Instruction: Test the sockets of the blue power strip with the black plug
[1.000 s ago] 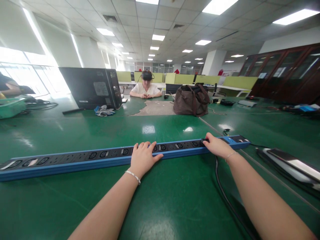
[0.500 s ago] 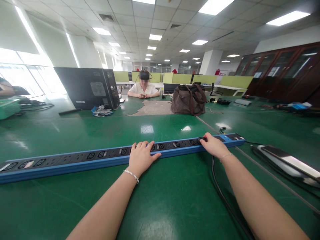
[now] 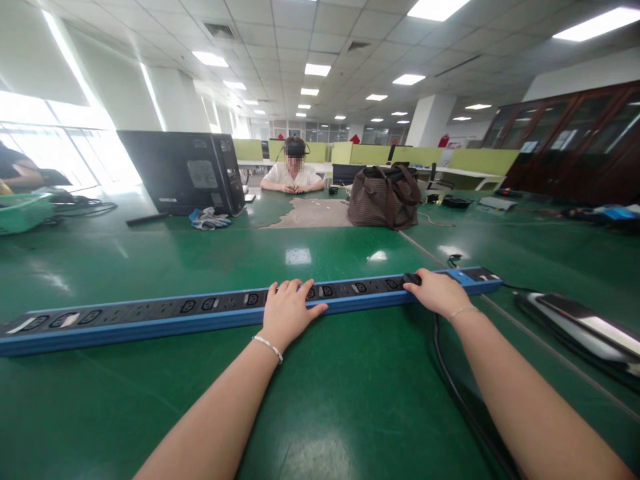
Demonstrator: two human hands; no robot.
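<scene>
A long blue power strip (image 3: pixel 240 304) is lying across the green bench (image 3: pixel 125 400), well apart from the far edge. The left hand (image 3: pixel 290 310) is resting near the strip's middle, fingers loosely spread across its top and thumb stretching out over the near side, without closing on anything. The right hand (image 3: pixel 437 293) is pinching a black plug (image 3: pixel 411 279) at the strip's top, toward its right end; how deep the plug is sitting, I cannot tell. A black cord (image 3: pixel 445 370) is trailing from below that hand toward the bench's near edge. A brown bag (image 3: pixel 380 197) is standing toward the far edge.
</scene>
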